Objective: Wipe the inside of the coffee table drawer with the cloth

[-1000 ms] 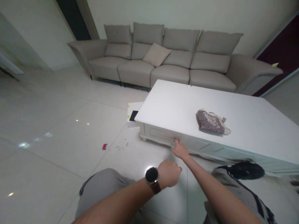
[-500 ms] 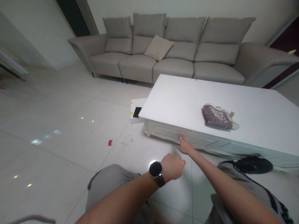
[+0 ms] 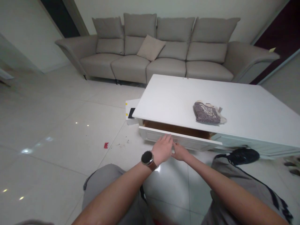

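Note:
A drawer (image 3: 187, 141) stands partly pulled out of the white coffee table (image 3: 199, 90), its brown inside showing as a dark strip. My right hand (image 3: 181, 152) pinches the small knob at the middle of the drawer front. Just left of it, my left hand (image 3: 163, 147), with a watch (image 3: 147, 157) on the wrist, rests its outstretched fingers against the top edge of the drawer front. A folded grey patterned cloth (image 3: 207, 113) lies on the table top.
Behind the table stands a long grey sofa (image 3: 131, 65) with a beige cushion (image 3: 151, 47). A white box (image 3: 129, 107) with a black object on it sits by the table's left end. A red scrap (image 3: 106, 145) lies on the tiled floor. My knees flank my arms.
The drawer has come out towards me with my right hand on its knob. My left hand has moved forward onto the drawer front and its fingers have opened. The view has shifted slightly right.

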Tool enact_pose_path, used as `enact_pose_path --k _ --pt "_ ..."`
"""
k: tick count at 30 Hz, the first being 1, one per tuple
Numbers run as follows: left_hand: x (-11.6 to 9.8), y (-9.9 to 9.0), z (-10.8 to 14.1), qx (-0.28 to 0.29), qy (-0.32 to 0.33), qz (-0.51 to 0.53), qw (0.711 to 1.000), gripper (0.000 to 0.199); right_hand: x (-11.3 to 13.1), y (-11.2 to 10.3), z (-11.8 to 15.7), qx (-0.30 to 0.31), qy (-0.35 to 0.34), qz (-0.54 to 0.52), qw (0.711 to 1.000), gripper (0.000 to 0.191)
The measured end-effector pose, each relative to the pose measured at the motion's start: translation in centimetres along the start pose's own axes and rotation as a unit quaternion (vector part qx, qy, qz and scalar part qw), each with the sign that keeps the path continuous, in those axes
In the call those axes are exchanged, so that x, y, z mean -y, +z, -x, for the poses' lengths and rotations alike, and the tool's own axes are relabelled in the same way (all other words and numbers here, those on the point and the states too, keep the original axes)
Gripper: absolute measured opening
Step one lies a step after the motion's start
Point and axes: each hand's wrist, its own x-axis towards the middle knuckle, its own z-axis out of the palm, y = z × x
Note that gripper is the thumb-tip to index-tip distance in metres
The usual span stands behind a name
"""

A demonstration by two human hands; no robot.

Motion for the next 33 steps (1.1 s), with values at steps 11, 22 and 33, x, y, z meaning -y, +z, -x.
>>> enact_pose_path --k 11,22,33 --pt "-1.2 0.4 -1.3 0.055 -0.016 -0.026 0.998 0.044 1.4 1.5 5.0 0.043 -0.037 -0.001 0.998 0.069" --pt "-2.8 1.0 -2.4 0.092 0.003 -0.077 0.993 0.031 2.7 1.3 7.4 0.096 -0.026 0.009 0.995 0.075" --pt "-2.9 2.2 -3.7 0.091 0.010 -0.123 0.988 0.028 3.5 0.9 7.9 0.099 -0.026 0.046 0.994 0.084"
